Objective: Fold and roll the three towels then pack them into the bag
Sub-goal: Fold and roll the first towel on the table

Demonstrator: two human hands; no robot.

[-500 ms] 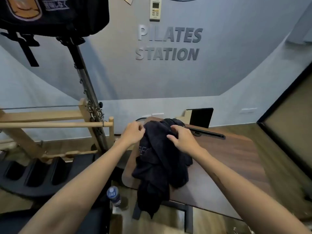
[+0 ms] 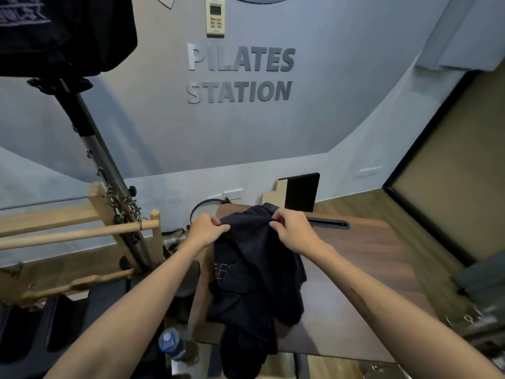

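Head view: both hands are pinching the top edge of a dark towel heap on the table. Left hand is gripping the cloth at its left upper corner, fingers curled, thumb on top. Right hand is pinching the same edge further right, fingers bent over the fold, knuckles facing the camera. The stretch of cloth between the hands is lifting slightly and pulling taut. How many towels are in the heap is unclear; it is lying bunched along the table's left part, its lower end hanging over the near edge. Pale lettering is showing on one fold, unreadable.

Table is dark wood grain, with a black slot near the far edge, just right of the right hand. A water bottle is standing below the table's near left corner. Wooden pilates frame with a metal pole is sitting at left. A dark bag is hanging top left. Grey wall is carrying "PILATES STATION" sign and a remote above it.
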